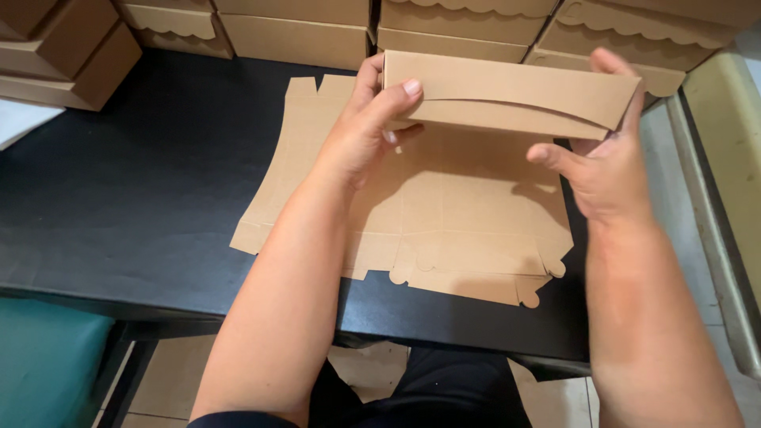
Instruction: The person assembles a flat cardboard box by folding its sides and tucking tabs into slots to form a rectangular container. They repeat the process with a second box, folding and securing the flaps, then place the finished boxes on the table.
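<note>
A flat brown cardboard box blank (468, 214) with scalloped tabs lies on a black table (143, 198). Its far panel (507, 95) is folded up and stands upright. My left hand (369, 131) grips the left end of that raised panel, thumb over its front face. My right hand (602, 158) holds the right end, fingers behind the panel and thumb stretched toward the front. Both forearms reach over the blank from the near edge.
Several finished brown boxes with scalloped lids (468, 24) are stacked along the back of the table, more at the far left (63, 47). A teal seat (47, 357) sits at lower left. A pale surface edge (725, 143) runs along the right.
</note>
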